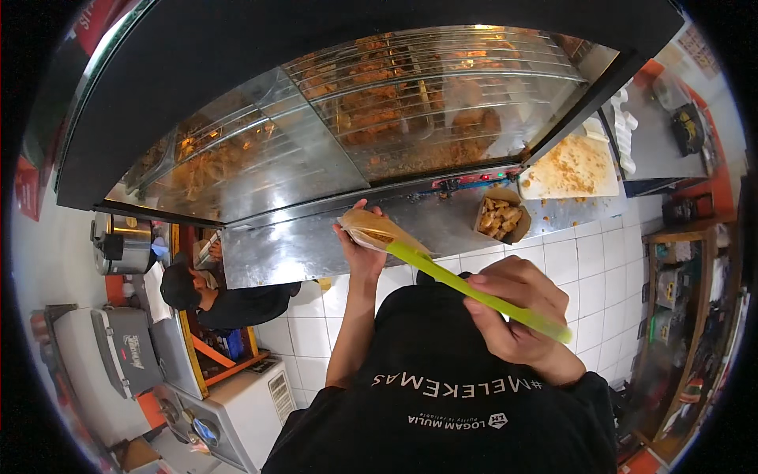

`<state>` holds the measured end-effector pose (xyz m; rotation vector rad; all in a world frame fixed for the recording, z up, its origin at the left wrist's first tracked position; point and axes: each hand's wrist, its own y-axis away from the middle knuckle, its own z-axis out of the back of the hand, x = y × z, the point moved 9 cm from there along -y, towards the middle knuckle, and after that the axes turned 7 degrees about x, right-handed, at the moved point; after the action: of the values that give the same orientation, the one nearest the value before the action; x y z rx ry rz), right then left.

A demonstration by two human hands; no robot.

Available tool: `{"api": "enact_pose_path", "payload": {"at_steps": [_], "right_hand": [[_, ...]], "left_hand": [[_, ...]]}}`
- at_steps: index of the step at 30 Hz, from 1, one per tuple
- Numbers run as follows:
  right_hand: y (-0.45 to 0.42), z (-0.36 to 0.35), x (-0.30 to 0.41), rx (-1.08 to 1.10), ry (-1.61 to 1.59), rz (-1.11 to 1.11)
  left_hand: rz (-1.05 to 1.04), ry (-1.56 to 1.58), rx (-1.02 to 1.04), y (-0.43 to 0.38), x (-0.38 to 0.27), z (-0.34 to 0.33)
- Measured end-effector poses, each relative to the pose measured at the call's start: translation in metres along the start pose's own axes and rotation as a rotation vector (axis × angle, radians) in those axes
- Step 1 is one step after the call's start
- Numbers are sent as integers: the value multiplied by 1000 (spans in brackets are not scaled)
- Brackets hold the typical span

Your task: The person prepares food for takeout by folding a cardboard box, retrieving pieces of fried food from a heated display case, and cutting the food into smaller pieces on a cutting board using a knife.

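Observation:
My left hand [362,252] holds a clear plastic bag [370,228] with brown contents, upright fingers wrapped around its far end. My right hand [521,308] grips a lime-green plastic utensil [450,278] by its handle. The utensil's far end meets the open side of the bag; its tip is hard to make out there. Just beyond my hands runs a stainless-steel counter [284,255]. On it, to the right, stands an open cardboard box [519,230] filled with chopped brown fried pieces [498,217].
A glass-fronted warming cabinet [367,189] with fried food on wire racks fills the far side. A crumb-covered white cutting board [577,169] lies at right. Left, a person in black [243,305] bends near a rice cooker [121,244]. Shelving [678,332] stands right.

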<state>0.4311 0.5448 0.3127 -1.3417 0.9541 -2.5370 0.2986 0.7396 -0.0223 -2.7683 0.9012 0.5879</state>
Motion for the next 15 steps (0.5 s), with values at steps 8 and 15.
{"api": "enact_pose_path", "payload": {"at_steps": [8,15], "right_hand": [[-1,-11,3,-8,39,19],[-10,-34,6,239,2,75]], "left_hand": [[-11,1,17,0,-8,2],[-62,-59,-30,5,-19,0]]}}
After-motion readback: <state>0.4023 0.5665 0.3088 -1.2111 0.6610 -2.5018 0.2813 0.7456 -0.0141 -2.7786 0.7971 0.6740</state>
